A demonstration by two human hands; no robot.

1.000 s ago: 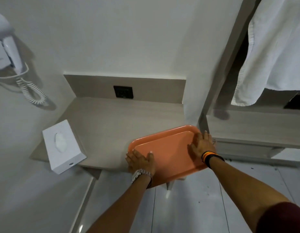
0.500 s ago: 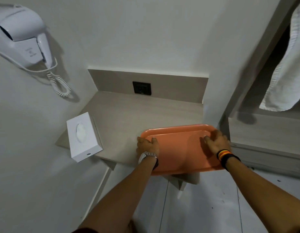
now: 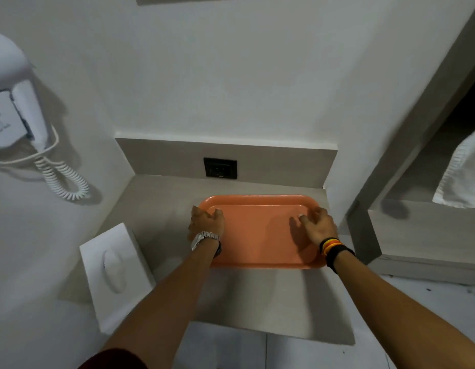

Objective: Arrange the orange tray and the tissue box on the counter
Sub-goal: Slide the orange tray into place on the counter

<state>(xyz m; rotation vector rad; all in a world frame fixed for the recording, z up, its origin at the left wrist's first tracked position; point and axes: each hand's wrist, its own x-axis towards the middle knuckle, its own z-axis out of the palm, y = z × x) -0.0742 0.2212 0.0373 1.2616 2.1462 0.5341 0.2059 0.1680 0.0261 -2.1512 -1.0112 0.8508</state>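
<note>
The orange tray [image 3: 257, 235] lies flat on the beige counter [image 3: 257, 296], close to the back wall and the right side wall. My left hand [image 3: 205, 223] curls over the tray's left rim. Fingers bent, my right hand [image 3: 317, 225] presses on the tray's right end. The white tissue box [image 3: 116, 272] stands at the counter's front left corner, angled and partly over the edge, apart from the tray and from both hands.
A black wall socket [image 3: 219, 168] sits in the backsplash just behind the tray. A white hair dryer [image 3: 18, 113] with a coiled cord [image 3: 65, 179] hangs on the left wall. To the right are a lower shelf [image 3: 422, 227] and a hanging white towel [image 3: 462, 179].
Both hands have slid the tray from overhanging the counter's front edge to fully on it, square to the back wall. The tissue box has not moved.
</note>
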